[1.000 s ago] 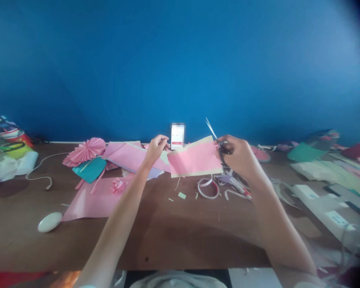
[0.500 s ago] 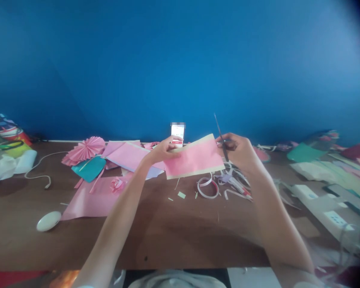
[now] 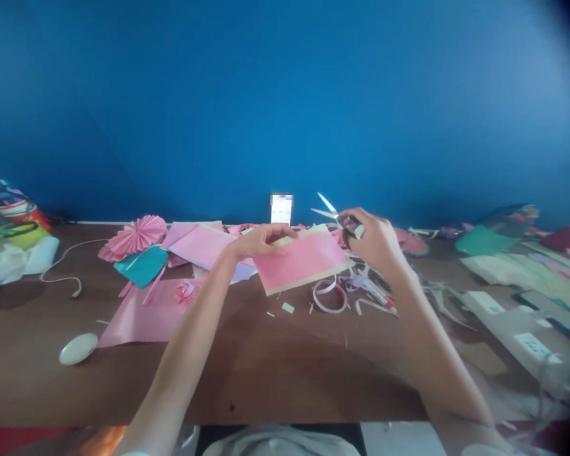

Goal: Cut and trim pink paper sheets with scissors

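My left hand (image 3: 265,240) grips the left end of a pink sheet of paper (image 3: 308,256) with pale cream edges, thumb on its near face. The sheet is held tilted above the brown table. In my right hand (image 3: 368,234) is a pair of scissors (image 3: 331,208), fingers around the dark handles. Their blades are spread and point up and to the left, just above the sheet's upper right corner, seemingly apart from it. Below the sheet lie a roll of white tape (image 3: 330,297) and a small pale green scrap (image 3: 287,308).
Left on the table (image 3: 285,380) are a pink paper fan (image 3: 140,237), a teal paper piece (image 3: 143,266), a pink paper flower (image 3: 185,291) and a white mouse (image 3: 78,349). A lit phone (image 3: 281,209) stands at the back. A power strip (image 3: 513,326) lies right.
The scissors have turned to the left and their blades now show spread apart. The pink sheet's right end has dropped and no longer touches my right hand.
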`<state>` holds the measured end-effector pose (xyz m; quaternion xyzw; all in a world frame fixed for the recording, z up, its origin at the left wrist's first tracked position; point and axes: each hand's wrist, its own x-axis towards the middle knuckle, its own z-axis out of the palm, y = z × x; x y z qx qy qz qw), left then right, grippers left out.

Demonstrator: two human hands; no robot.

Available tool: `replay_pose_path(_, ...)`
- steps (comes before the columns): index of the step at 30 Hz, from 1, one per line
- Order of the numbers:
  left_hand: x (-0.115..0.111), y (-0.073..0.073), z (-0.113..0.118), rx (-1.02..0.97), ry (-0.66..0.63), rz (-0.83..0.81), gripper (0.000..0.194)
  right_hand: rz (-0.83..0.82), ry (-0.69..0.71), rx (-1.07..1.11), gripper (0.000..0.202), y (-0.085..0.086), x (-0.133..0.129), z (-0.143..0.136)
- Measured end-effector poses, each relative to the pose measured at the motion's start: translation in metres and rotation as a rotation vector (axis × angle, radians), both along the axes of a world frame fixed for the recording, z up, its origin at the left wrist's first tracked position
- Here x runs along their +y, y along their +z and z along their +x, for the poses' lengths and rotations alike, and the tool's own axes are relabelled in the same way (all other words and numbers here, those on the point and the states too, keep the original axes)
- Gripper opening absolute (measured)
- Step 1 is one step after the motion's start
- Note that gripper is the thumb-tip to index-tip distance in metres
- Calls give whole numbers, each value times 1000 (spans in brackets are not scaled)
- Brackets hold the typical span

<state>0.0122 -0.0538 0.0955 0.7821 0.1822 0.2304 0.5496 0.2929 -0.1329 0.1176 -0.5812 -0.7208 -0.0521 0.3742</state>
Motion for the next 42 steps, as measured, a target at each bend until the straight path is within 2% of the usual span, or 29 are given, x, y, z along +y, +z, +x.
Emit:
replay_pose_path(3,-1,1,-1,-2,-27,-39,51,18,82,-244,41,2,-5,-4)
replay_pose_path(7,-3,4,-2,57,24,-35,62,-30,228,-469,50,0,-9,-12)
replay_pose_path(12,-4,7,-3,113,55,-1,71,-32,193,-593,56,-6,-5,-16)
replay_pose_path(18,-4,8,-4,121,23,2,69,11,168,-631,55,-8,-1,-12)
replay_pose_path(24,-4,10,-5,159,-60,-12,62,-27,170,-653,57,-9,0,-13)
replay_pose_path(29,-4,9,-5,154,-55,8,58,-39,183,-664,55,-12,3,-13)
replay_pose_path(37,-2,6,-7,103,-49,-54,65,-35,170,-641,55,-15,4,-14)
replay_pose_path(42,-4,7,-6,119,-91,-98,67,-32,150,-645,54,-16,5,-14)
